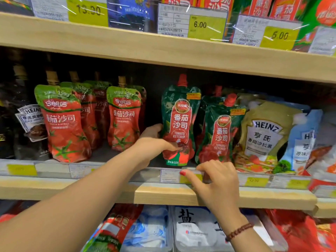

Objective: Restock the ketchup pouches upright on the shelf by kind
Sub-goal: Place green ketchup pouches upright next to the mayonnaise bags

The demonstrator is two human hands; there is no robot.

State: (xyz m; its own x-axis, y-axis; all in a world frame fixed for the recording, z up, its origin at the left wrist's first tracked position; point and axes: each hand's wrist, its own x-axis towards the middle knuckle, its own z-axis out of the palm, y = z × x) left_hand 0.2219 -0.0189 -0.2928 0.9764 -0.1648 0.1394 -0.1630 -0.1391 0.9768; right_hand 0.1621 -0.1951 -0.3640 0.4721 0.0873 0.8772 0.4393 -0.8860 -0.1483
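Observation:
A dark green ketchup pouch point(179, 117) with a red cap stands upright at the middle of the shelf point(109, 190). My left hand point(154, 142) grips its lower left side, thumb across the front. A second green pouch point(221, 131) leans just to its right. Left of them stand several red ketchup pouches point(62, 124) with light green tops, in rows going back. My right hand point(216, 180) rests on the shelf's front edge below the second green pouch, fingers bent over the price strip, holding nothing.
Heinz salad dressing pouches point(263, 137) crowd the right end of the shelf. Dark Heinz bottles point(31, 120) stand at the far left. Price tags point(207, 26) hang from the shelf above. Salt bags and red pouches point(196, 228) lie on the shelf below.

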